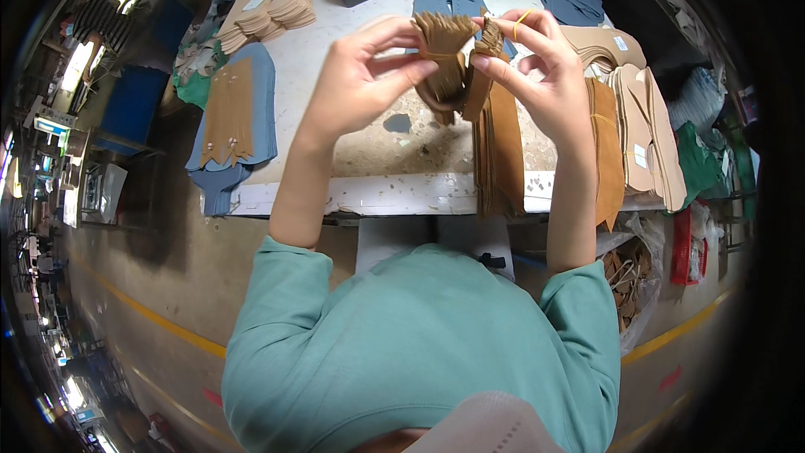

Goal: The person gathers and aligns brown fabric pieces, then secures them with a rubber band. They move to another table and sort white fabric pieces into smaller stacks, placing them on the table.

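Brown, thin-layered pieces form a bundle (444,40) pinched between the left hand's (369,75) thumb and fingers above the white bench (369,191). Just beside it, the right hand (547,71), a yellow band (516,27) around one finger, grips a narrower brown stack (492,37). Long brown pieces (505,147) overhang the near edge; blue pieces (262,101) lie to the left, under tan strips (228,113).

Bright tabletop (293,59) with a soft central shadow, glaring lamps (78,74) at far left, dim surroundings, bent edges, black corners
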Available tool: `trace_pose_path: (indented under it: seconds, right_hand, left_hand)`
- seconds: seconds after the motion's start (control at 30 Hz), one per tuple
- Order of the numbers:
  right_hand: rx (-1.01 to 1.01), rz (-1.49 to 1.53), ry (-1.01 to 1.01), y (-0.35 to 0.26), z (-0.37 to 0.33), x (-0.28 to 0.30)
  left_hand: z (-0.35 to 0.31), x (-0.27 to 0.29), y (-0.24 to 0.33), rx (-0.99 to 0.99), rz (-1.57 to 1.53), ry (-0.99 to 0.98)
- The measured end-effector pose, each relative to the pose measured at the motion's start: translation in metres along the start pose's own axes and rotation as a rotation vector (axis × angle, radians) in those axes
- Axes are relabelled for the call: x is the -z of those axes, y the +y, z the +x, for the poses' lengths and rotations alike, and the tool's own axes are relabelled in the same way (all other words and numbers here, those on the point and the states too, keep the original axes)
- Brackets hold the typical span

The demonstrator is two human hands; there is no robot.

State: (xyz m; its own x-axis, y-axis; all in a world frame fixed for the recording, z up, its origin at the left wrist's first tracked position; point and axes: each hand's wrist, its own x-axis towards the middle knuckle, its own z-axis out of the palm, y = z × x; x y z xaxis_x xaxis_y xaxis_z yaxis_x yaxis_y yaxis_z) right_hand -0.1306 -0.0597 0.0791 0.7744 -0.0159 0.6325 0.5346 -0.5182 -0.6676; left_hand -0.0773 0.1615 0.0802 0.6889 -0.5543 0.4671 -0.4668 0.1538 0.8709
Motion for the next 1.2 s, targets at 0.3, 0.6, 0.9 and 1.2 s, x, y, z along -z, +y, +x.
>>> trace_pose_path:
  seconds: [0.3, 0.6, 0.9, 1.2]
  right_hand:
    - [0.015, 0.238, 0.0, -0.002, 0.001, 0.032]
    - [-0.084, 0.251, -0.156, -0.003, -0.008, 0.04]
    - [0.071, 0.352, -0.116, -0.015, -0.013, 0.029]
    - [0.062, 0.276, -0.056, -0.011, -0.02, 0.008]
  left_hand:
    - [0.006, 0.004, 0.006, -0.073, -0.501, 0.043]
    - [0.012, -0.013, -0.003, -0.126, 0.226, -0.042]
    - [-0.003, -0.036, 0.007, -0.033, 0.116, 0.031]
    - [-0.003, -0.057, -0.001, 0.003, 0.187, 0.195]
